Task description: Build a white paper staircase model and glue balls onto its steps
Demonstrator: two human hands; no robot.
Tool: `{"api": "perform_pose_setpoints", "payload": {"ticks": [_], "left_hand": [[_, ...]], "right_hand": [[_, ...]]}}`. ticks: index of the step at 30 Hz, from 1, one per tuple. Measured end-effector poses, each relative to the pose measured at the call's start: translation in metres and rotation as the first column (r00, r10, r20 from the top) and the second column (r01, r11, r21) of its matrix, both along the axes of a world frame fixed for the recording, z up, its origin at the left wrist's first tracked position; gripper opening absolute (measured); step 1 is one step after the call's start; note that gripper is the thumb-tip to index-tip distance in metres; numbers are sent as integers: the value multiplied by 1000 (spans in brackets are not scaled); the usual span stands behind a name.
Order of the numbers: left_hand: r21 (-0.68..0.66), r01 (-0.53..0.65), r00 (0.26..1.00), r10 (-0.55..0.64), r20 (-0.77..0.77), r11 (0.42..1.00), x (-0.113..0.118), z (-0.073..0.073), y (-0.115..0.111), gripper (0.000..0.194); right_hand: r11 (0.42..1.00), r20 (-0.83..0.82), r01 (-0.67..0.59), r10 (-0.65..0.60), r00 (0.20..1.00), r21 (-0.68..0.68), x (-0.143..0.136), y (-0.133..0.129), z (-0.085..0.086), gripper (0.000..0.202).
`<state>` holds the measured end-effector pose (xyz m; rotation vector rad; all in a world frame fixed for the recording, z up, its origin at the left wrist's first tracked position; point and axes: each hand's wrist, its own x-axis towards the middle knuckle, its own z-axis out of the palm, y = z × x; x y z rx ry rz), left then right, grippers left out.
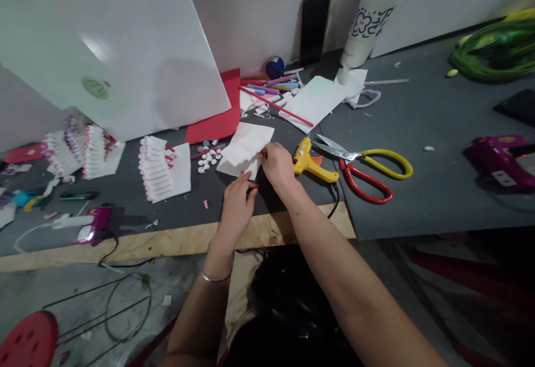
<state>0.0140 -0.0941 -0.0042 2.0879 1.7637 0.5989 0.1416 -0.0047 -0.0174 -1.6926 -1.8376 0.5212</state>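
My right hand (277, 167) is closed in a pinch at the right edge of some white paper pieces (246, 143). A bit of something red shows at its fingertips, mostly hidden by the fingers. Just in front, my left hand (239, 202) rests at the near edge of the same papers with its fingers drawn together. A small red stick-like piece (254, 187) pokes out by its thumb. Right beside my right hand lies a yellow glue gun (315, 166). Small white beads (208, 161) are scattered to the left of the papers.
Large scissors (359, 158) with yellow and red handles lie right of the glue gun. Bundles of white rolled pieces (155, 172) stand to the left. Markers (271, 87), a phone (314, 27) and a white tumbler (371, 21) are at the back. A purple device (504, 161) sits far right.
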Motion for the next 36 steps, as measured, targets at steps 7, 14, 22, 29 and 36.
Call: {"api": "perform_pose_setpoints", "payload": {"ticks": [7, 14, 22, 29, 36], "left_hand": [[3, 2, 1000, -2, 4, 1000, -1, 0, 0, 14], [-5, 3, 1000, -3, 2, 1000, 0, 1, -1, 14], [7, 12, 1000, -12, 8, 1000, 0, 0, 0, 14], [12, -3, 999, 2, 34, 1000, -1, 0, 0, 14], [8, -73, 980, 70, 188, 997, -2, 7, -1, 9]], "right_hand": [[1000, 0, 28, -28, 1000, -1, -1, 2, -1, 15], [999, -9, 29, -29, 1000, 13, -1, 2, -2, 15], [1000, -26, 26, -26, 999, 3, 0, 3, -2, 13], [999, -25, 32, -33, 999, -37, 3, 0, 10, 13], [998, -4, -41, 41, 999, 55, 32, -11, 47, 9]]}}
